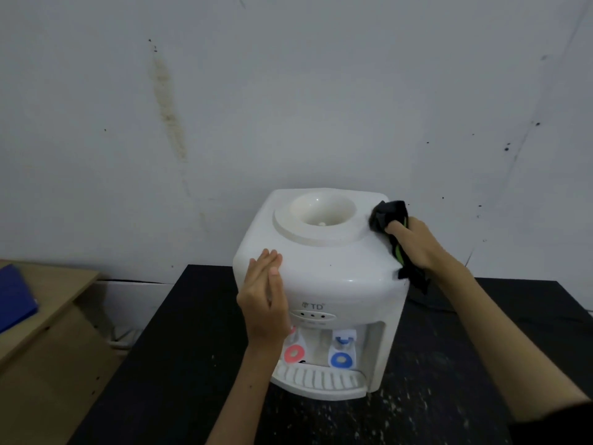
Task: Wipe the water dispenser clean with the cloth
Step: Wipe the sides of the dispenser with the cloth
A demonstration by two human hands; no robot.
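Stained grey wall (224,91) — black table (449,364), wood shelf (48,332) at L.

A black worktop (465,364) stands against a pale, stained wall (224,107). Its dark surface is flecked with pale specks and scuffs, thickest toward the near right. A white water dispenser (327,277) stands directly on it, near the back edge and roughly at the middle, its drip tray (317,379) facing forward. A thin dark cable (449,308) lies on the worktop behind the dispenser's right side.
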